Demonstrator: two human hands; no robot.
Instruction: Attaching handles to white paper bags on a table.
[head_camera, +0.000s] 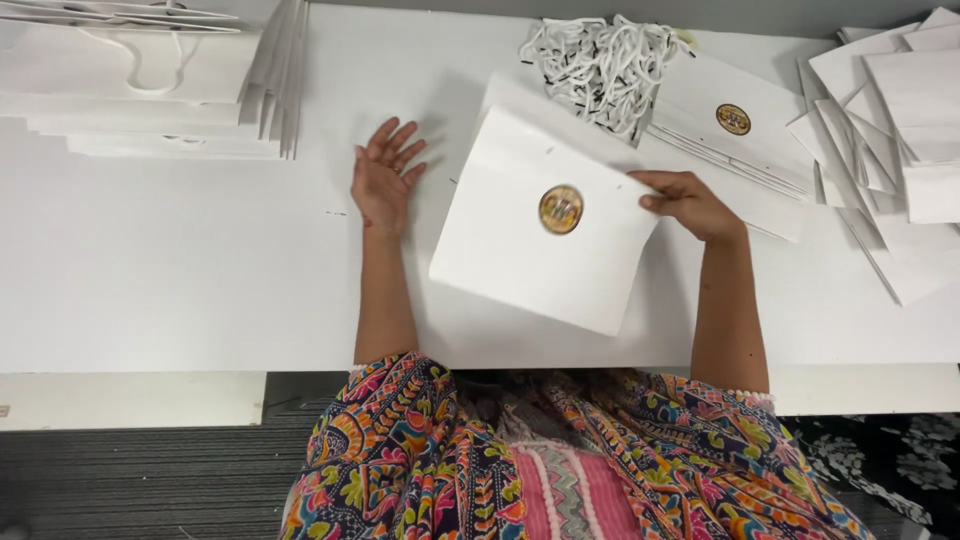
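Currently the right hand (690, 203) has a closed grip on the right edge of a flat white paper bag with a round gold sticker (545, 230), lifted slightly over the white worktop (200, 280). Left hand (385, 175) lies open and flat beside it, holding nothing. Judgement: steady the bag's free edge so it stays uncreased. Counted: one bag in hand, one tangle of white cord handles (600, 60), two stacks of bags, left (150, 90) and right (890, 120).

Right hand (690, 203) pinches a white paper bag (540, 235); left hand (385, 175) rests flat on the table (180, 260).
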